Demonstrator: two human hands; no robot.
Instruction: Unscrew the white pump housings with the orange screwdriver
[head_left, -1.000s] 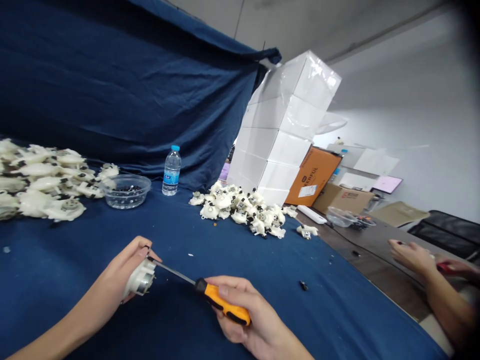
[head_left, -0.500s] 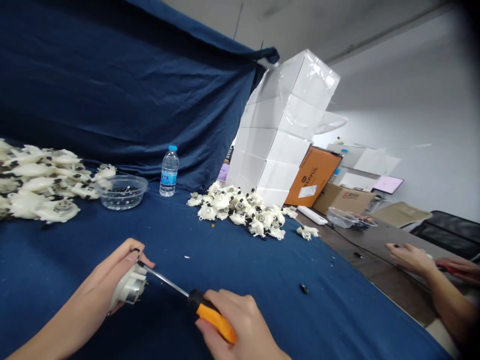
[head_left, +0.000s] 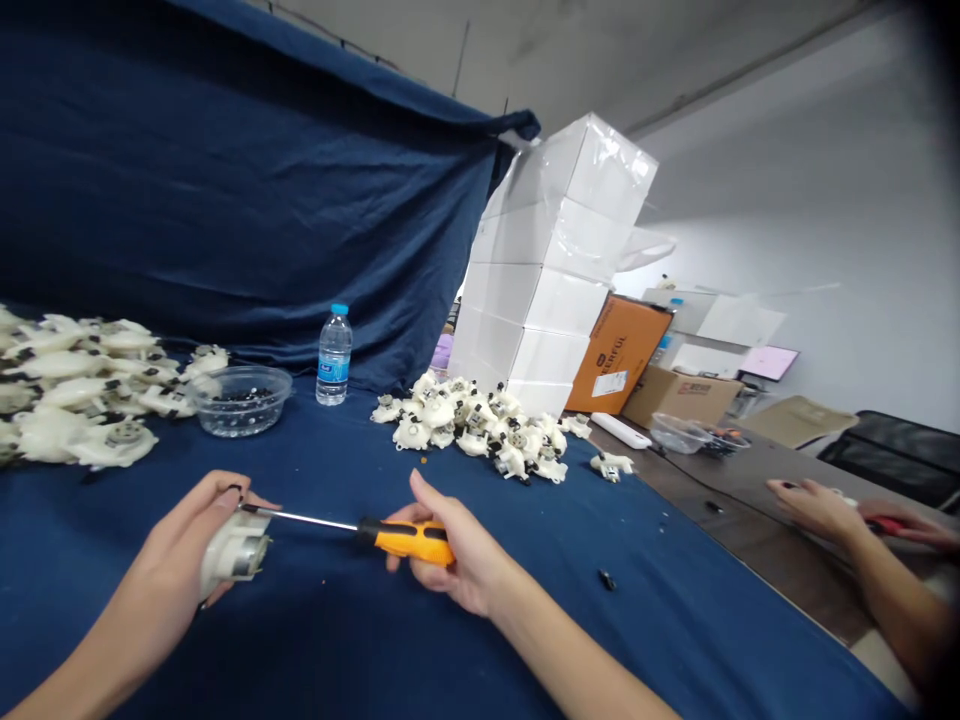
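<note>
My left hand (head_left: 176, 535) is shut around a white plastic motor housing (head_left: 234, 552) with a metal motor end showing. My right hand (head_left: 454, 552) grips an orange-and-black screwdriver (head_left: 405, 540) by its handle, with the index finger extended. The screwdriver's steel shaft (head_left: 300, 519) runs almost level to the left, and its tip reaches the top of the housing, partly hidden by my left fingers. Both hands are above the blue cloth (head_left: 322, 640).
A heap of white plastic parts (head_left: 472, 425) lies ahead against stacked film-wrapped white boxes (head_left: 532, 280). Another heap (head_left: 67, 400) lies left, beside a plastic bowl of dark screws (head_left: 240, 402) and a water bottle (head_left: 334, 358). A co-worker's hands (head_left: 821, 510) work at right.
The screwdriver has swung from a diagonal to nearly level, and its handle has moved up and left. My left hand and the housing have shifted left.
</note>
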